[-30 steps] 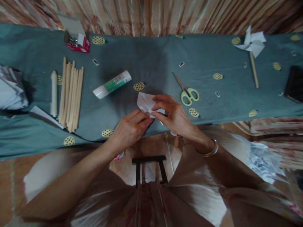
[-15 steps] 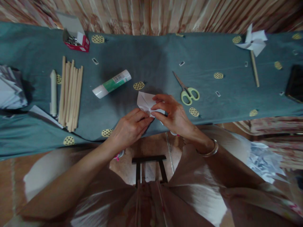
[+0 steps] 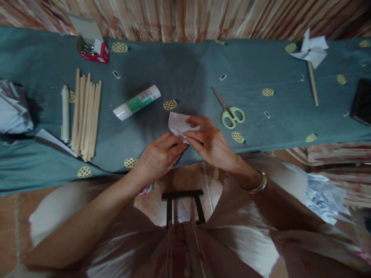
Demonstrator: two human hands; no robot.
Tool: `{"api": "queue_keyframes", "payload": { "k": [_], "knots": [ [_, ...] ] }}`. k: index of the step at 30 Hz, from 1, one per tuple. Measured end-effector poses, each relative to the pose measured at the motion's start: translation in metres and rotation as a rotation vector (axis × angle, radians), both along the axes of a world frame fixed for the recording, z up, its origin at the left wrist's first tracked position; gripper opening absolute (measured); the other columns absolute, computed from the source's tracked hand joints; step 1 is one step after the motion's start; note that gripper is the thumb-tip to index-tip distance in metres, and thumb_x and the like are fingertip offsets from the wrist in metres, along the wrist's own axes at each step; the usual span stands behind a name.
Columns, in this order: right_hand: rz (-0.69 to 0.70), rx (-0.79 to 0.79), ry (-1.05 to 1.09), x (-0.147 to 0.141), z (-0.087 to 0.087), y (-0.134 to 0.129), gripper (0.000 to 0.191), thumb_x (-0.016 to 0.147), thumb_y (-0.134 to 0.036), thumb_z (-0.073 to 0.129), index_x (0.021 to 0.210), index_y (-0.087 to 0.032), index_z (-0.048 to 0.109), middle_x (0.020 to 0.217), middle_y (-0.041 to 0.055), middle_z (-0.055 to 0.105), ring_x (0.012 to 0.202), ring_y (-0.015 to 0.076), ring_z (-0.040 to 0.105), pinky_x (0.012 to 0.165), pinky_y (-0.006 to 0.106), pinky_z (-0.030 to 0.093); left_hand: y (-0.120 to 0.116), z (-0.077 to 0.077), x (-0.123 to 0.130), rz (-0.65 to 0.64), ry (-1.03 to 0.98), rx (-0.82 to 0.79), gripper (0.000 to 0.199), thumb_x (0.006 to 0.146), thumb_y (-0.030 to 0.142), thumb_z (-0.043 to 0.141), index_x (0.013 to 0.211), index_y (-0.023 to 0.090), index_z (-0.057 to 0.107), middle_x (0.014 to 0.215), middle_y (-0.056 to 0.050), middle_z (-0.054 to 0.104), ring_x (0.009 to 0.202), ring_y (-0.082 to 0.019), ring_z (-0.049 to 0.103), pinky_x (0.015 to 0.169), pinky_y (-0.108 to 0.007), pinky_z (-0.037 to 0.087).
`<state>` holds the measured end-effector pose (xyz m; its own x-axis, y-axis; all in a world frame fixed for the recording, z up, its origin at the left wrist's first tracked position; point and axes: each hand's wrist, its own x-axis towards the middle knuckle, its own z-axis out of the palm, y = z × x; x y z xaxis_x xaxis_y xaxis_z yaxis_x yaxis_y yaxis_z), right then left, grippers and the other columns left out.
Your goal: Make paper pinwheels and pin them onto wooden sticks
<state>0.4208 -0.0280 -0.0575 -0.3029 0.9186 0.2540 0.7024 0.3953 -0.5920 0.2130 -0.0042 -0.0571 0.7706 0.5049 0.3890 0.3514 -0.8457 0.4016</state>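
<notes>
Folded sheet [image 3: 176, 123]: smooth, matt paper with fine crease lines. Pinwheel [image 3: 315, 45]: matt paper vanes on a stick [image 3: 313, 85] of plain, unvarnished-looking wood. Loose sticks [image 3: 85, 116]: similar pale wood, smooth and dull. Scissors [image 3: 229, 111]: metal blades with a muted sheen; handles of smooth plastic. Large tube [image 3: 137, 103]: smooth, plastic-looking, softly glossy. Small box [image 3: 101, 58]: printed card, holding bright metal pieces [image 3: 88, 49]. Tablecloth [image 3: 174, 73]: matt fabric, lightly wrinkled. Curtain [image 3: 171, 21]: pleated cloth with a faint satin sheen. Bracelet [image 3: 259, 189]: polished metal, strongly reflective. Floor [image 3: 215, 178]: smooth tile, low gloss. Stack [image 3: 14, 110] at the left: matt paper.
</notes>
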Motion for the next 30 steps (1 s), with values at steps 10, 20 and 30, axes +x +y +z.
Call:
{"api": "queue_keyframes", "payload": {
  "k": [10,20,30],
  "knots": [
    [-0.003,0.040,-0.075,-0.015,-0.009,-0.011,0.030,0.095,-0.013,0.039,0.105,-0.025,0.065,0.135,0.0087,0.057,0.127,0.0267,0.051,0.106,0.049,0.044,-0.001,0.001,0.002,0.019,-0.008,0.041,0.015,0.095,0.015,0.055,0.100,0.009,0.068,0.091,-0.009,0.068,0.083,-0.019,0.061,0.075,-0.031,0.056],
    [0.002,0.102,-0.114,-0.002,-0.009,-0.008,0.031,0.091,-0.012,0.044,0.109,-0.021,0.068,0.135,0.0120,0.057,0.125,0.0269,0.053,0.100,0.049,0.047,-0.001,0.002,0.003,0.062,0.000,0.069,0.019,0.099,0.019,0.051,0.103,0.011,0.068,0.092,-0.008,0.069,0.084,-0.017,0.065,0.073,-0.028,0.058],
    [-0.097,0.014,-0.019,0.016,0.002,0.009,0.041,0.088,-0.009,0.046,0.123,-0.023,0.064,0.136,0.0105,0.061,0.129,0.0264,0.056,0.113,0.048,0.045,0.002,-0.002,-0.003,0.066,0.009,0.098,0.017,0.097,0.018,0.054,0.106,0.011,0.068,0.096,-0.009,0.069,0.086,-0.018,0.064,0.074,-0.029,0.057]
  ]
}}
